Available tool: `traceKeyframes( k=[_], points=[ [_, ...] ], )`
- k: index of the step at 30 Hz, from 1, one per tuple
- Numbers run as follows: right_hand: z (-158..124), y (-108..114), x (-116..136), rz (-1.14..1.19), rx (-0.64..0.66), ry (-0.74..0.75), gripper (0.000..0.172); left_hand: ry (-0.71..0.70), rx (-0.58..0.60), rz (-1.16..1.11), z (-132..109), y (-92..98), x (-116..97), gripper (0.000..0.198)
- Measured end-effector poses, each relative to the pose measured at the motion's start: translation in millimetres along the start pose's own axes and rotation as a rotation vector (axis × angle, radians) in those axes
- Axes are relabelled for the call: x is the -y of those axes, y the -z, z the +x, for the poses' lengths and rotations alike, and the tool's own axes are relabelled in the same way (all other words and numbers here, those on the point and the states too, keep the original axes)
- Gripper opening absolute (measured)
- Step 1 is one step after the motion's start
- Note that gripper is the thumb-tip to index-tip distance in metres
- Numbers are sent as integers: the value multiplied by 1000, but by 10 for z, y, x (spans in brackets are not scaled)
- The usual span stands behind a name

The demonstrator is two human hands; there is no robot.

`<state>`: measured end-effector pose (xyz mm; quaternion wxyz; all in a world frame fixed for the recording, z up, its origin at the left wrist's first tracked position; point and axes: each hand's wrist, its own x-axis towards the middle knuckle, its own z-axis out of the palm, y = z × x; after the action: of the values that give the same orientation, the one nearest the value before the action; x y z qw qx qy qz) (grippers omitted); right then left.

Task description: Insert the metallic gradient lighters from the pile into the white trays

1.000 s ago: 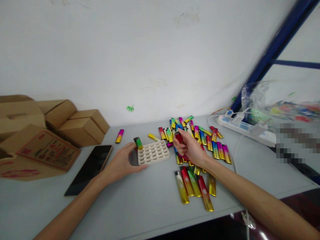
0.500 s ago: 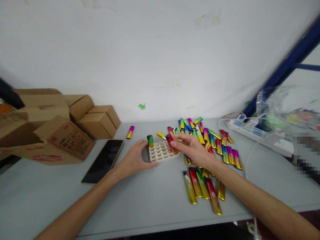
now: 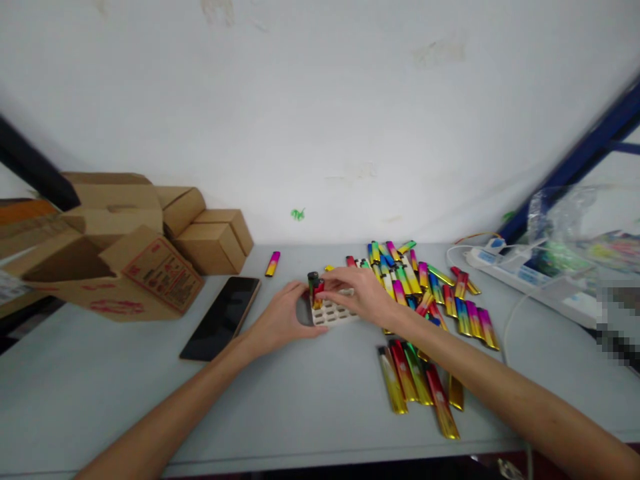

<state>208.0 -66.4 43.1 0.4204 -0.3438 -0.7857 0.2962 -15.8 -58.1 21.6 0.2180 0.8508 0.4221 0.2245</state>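
Observation:
A cream slotted tray lies on the grey table. My left hand grips the tray's left edge. My right hand reaches over the tray and pinches a red lighter, held upright at the tray's far left corner beside a green lighter that stands in a slot there. To the right lies a heap of many-coloured lighters. A row of several lighters lies nearer the table's front edge.
A black phone lies left of the tray. Cardboard boxes are stacked at the far left. One pink-yellow lighter lies alone by the wall. A white power strip with cables and a clear plastic bag sit at right.
My right hand carried the red lighter leftward from the heap, across the tray, to its far left corner beside the green one. My left hand stayed on the tray. The view shifted left.

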Motion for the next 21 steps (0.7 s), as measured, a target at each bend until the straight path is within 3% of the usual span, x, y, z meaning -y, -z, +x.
traceKeyframes(
  k=[6, 12, 21],
  points=[
    [-34, 45, -64, -32, -104, 52, 27, -12, 0, -35, 4, -14, 26, 69],
    [-9, -13, -46, -165, -74, 83, 19, -1, 23, -7, 16, -17, 23, 67],
    [73, -3, 6, -396, 132, 15, 17, -4, 12, 2, 11, -23, 38, 67]
  ],
)
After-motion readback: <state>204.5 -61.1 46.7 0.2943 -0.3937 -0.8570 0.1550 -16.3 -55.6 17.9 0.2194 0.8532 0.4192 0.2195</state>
